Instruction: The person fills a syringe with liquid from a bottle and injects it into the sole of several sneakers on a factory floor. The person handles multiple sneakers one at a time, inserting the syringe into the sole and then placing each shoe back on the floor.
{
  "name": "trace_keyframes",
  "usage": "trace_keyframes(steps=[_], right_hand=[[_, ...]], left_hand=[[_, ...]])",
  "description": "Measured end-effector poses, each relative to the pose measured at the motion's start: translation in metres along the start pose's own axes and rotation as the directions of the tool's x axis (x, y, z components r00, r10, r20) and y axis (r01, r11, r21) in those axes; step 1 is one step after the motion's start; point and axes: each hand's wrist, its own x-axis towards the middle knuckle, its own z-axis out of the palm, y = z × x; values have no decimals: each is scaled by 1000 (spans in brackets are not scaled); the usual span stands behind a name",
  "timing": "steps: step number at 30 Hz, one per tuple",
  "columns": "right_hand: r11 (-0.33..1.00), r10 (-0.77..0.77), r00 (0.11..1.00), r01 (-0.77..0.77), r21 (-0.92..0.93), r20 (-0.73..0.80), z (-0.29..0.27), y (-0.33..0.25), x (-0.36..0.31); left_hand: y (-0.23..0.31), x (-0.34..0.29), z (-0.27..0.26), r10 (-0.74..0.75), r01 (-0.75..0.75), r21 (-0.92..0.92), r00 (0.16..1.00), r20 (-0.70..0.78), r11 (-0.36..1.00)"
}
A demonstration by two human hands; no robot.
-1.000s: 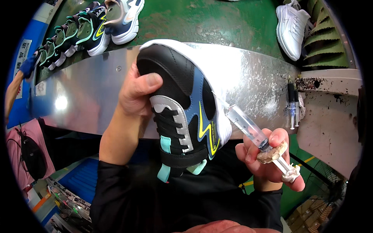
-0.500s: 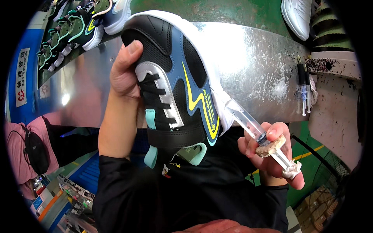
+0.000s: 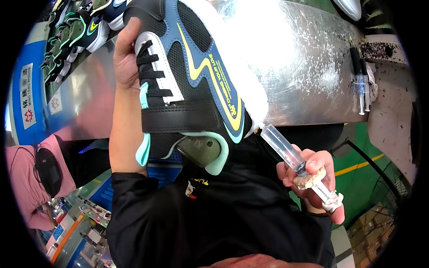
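Observation:
A black, blue and white sneaker (image 3: pixel 190 114) with a yellow side stripe and mint trim is held up in front of me, toe pointing away. My left hand (image 3: pixel 127 60) grips its forefoot from the left, thumb along the toe side and the other fingers hidden beneath. In my right hand (image 3: pixel 316 172) is a clear syringe (image 3: pixel 282 144), slanting up to the left. Its tip meets the white sole (image 3: pixel 257 105) near the heel; whether it touches or enters cannot be told. Whitish lumpy wrapping covers the syringe's finger flange and plunger end.
Several similar shoes (image 3: pixel 91 33) stand at the upper left. Beyond the sneaker lies a scuffed metal tabletop (image 3: pixel 308 58), with two black-capped syringes (image 3: pixel 363 85) at its right end. A white shoe (image 3: pixel 350 8) is far right, a fan (image 3: pixel 386 192) lower right. A person in pink (image 3: pixel 67 163) is at left.
The sneaker has shifted up and left in the picture and tipped, so more of its opening shows. The syringe tip now shows at the heel edge. The whole view has shifted somewhat.

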Motion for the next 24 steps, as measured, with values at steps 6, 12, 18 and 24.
trace_keyframes(steps=[6, 12, 18, 24], right_hand=[[996, 29, 1000, -30, 84, 13, -10, 4, -8], [994, 0, 1000, 3, 109, -19, -15, 10, -16], [990, -18, 1000, 14, 142, 26, -13, 14, -5], [989, -60, 997, 52, 137, 53, -11, 24, 7]], left_hand=[[7, 1, -15, 16, -8, 103, 997, -76, 995], [27, -17, -50, 47, 11, 248, 973, -227, 969], [49, -63, -73, 13, 142, 379, 925, -380, 914], [46, -111, -56, 44, 226, 633, 923, -381, 741]])
